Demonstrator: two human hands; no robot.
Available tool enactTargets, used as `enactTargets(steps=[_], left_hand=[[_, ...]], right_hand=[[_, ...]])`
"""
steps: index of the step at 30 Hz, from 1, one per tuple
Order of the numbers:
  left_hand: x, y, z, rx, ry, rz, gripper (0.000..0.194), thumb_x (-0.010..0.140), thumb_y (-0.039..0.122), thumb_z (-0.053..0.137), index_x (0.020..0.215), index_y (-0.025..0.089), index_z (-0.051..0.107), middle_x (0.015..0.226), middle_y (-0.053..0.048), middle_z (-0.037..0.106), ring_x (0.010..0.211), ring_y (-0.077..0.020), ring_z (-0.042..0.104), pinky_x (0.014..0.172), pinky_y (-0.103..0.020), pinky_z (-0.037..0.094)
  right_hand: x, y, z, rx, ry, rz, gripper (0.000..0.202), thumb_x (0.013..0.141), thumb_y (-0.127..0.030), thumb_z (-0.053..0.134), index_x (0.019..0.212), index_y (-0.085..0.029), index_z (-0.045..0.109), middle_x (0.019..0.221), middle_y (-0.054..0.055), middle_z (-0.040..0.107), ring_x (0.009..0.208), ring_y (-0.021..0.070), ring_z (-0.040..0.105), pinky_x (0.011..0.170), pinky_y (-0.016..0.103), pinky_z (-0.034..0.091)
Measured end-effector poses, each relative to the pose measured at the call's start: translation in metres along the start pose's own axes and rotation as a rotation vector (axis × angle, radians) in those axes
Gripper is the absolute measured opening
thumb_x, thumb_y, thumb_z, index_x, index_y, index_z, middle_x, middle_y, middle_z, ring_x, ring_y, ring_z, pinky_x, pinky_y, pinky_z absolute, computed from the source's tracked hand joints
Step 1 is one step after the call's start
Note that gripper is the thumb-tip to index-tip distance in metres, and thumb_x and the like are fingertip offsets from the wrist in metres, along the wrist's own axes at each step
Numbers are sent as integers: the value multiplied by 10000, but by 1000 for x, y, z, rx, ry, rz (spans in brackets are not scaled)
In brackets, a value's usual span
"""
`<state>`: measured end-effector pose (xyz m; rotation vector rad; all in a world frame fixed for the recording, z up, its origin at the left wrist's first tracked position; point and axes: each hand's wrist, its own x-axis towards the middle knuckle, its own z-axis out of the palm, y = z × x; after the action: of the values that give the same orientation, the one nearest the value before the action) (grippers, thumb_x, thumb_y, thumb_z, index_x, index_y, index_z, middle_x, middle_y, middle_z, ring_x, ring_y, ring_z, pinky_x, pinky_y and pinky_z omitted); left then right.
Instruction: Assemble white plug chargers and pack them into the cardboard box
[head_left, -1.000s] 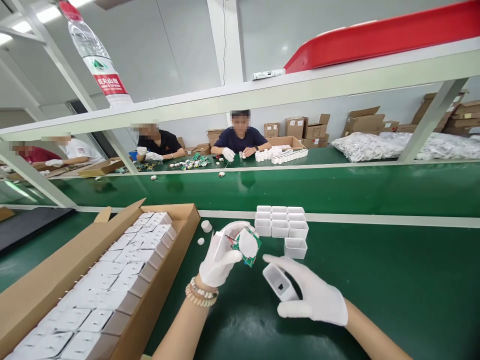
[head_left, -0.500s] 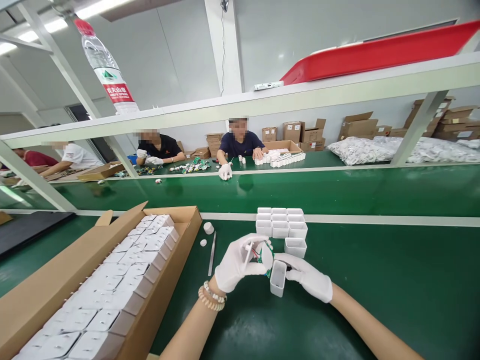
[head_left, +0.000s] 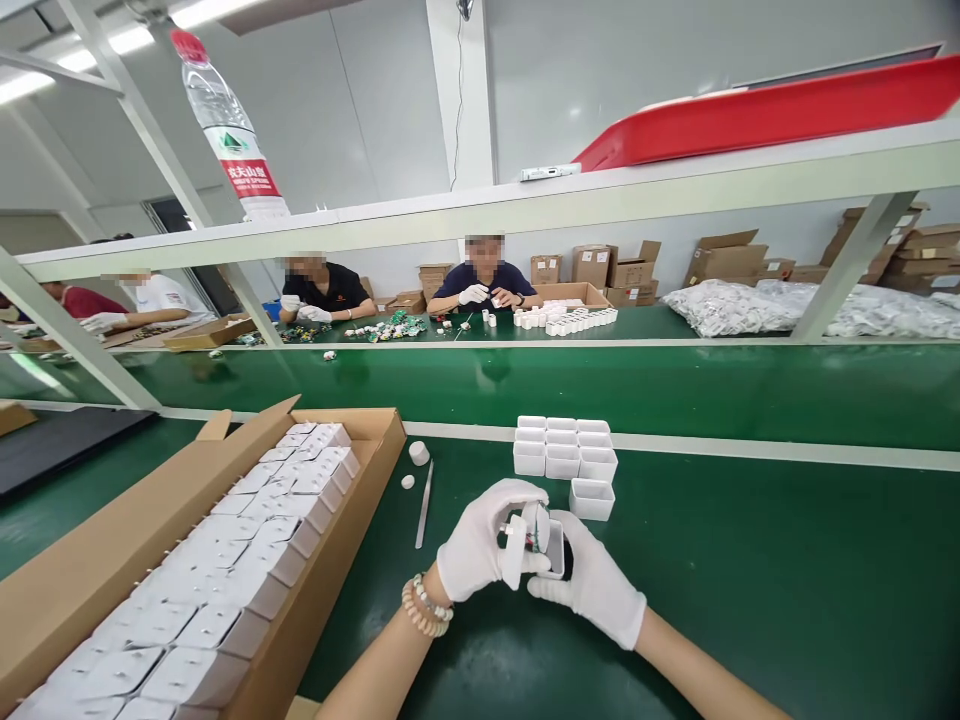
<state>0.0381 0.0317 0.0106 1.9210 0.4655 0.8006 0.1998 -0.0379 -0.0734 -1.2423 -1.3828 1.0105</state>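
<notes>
My left hand [head_left: 480, 542], in a white glove, is closed on a small circuit board assembly [head_left: 536, 528] with a flat white cover [head_left: 514, 552] at its side. The assembly sits at the mouth of a white plastic case [head_left: 556, 552]; how far it reaches inside is hidden by my fingers. My gloved right hand [head_left: 596, 585] wraps round the case from the right. Just beyond stands one open white case [head_left: 592, 498], and behind it several more white cases [head_left: 546, 458] stand in rows.
On the left lies a long cardboard box [head_left: 367, 500] packed with white units. Tweezers [head_left: 424, 505], a white round cap [head_left: 418, 453] and a small white disc [head_left: 407, 482] lie beside it. A shelf [head_left: 420, 222] crosses above; co-workers sit beyond the green belt [head_left: 675, 390].
The circuit board assembly has come to the case's mouth, with the white cover turned toward me. My right hand has closed further round the case. Across the belt, a co-worker's gloved hand has drawn back.
</notes>
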Motion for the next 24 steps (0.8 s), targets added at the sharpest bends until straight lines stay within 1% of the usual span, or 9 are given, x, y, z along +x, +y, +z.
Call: enactTargets(steps=[4, 7, 9, 12, 14, 16, 19, 21, 24], left_hand=[[-2, -2, 1, 29, 24, 64, 614, 573, 199, 841, 1138, 242, 606, 1168, -100, 582, 1081, -278, 543, 967, -427, 441], [-6, -1, 4, 74, -6, 139, 687, 549, 141, 847, 1169, 287, 590, 1192, -81, 588, 1091, -277, 549, 967, -416, 453], [-9, 0, 5, 105, -35, 189, 702, 553, 119, 840, 1181, 303, 585, 1183, -67, 605, 1095, -270, 558, 982, -405, 450], [-11, 0, 7, 134, -68, 207, 658, 586, 129, 824, 1182, 293, 596, 1171, -73, 626, 1096, -274, 572, 1007, -408, 436], [-10, 0, 8, 150, -84, 209, 651, 594, 139, 822, 1188, 283, 599, 1176, -84, 631, 1098, -281, 577, 1009, -414, 438], [-9, 0, 8, 157, -102, 228, 638, 608, 143, 811, 1194, 272, 597, 1180, -93, 633, 1099, -283, 581, 1000, -416, 450], [-5, 0, 10, 157, -120, 307, 575, 649, 177, 777, 1191, 241, 597, 1155, -103, 645, 1079, -273, 599, 974, -407, 474], [-3, 1, 10, 165, -109, 347, 557, 655, 203, 772, 1184, 226, 597, 1128, -103, 656, 1054, -257, 614, 960, -383, 485], [-1, 3, 11, 175, -113, 351, 520, 679, 224, 755, 1175, 219, 598, 1109, -102, 663, 1055, -241, 614, 952, -358, 488]], right_hand=[[1, -8, 1, 131, 35, -68, 629, 660, -336, 792, 1185, -232, 462, 1159, 71, 601, 1075, 284, 582, 955, 472, 456], [-1, -9, 4, 195, 72, -113, 626, 661, -338, 791, 1193, -257, 469, 1175, 66, 593, 1093, 288, 571, 967, 469, 457], [-2, -6, 7, 235, 92, -135, 580, 673, -369, 769, 1171, -262, 492, 1146, 71, 598, 1061, 300, 582, 919, 471, 490], [-2, -2, 11, 275, 119, -136, 513, 688, -424, 735, 1128, -269, 523, 1064, 75, 613, 1003, 310, 598, 834, 461, 528], [-2, -3, 11, 303, 122, -112, 461, 713, -453, 702, 1106, -279, 534, 982, 64, 622, 954, 299, 610, 786, 441, 543], [-3, -7, 10, 348, 114, -50, 365, 786, -486, 609, 1083, -286, 542, 880, 49, 620, 875, 278, 628, 721, 416, 554], [-6, -14, 9, 420, 95, 52, 310, 860, -494, 485, 1087, -290, 540, 743, 30, 594, 760, 259, 633, 634, 399, 553], [-8, -16, 9, 438, 88, 85, 313, 863, -480, 483, 1106, -290, 535, 702, 23, 580, 739, 262, 631, 619, 403, 548], [-9, -15, 9, 410, 105, 91, 295, 840, -448, 525, 1091, -294, 545, 739, 33, 597, 797, 279, 631, 639, 415, 544]])
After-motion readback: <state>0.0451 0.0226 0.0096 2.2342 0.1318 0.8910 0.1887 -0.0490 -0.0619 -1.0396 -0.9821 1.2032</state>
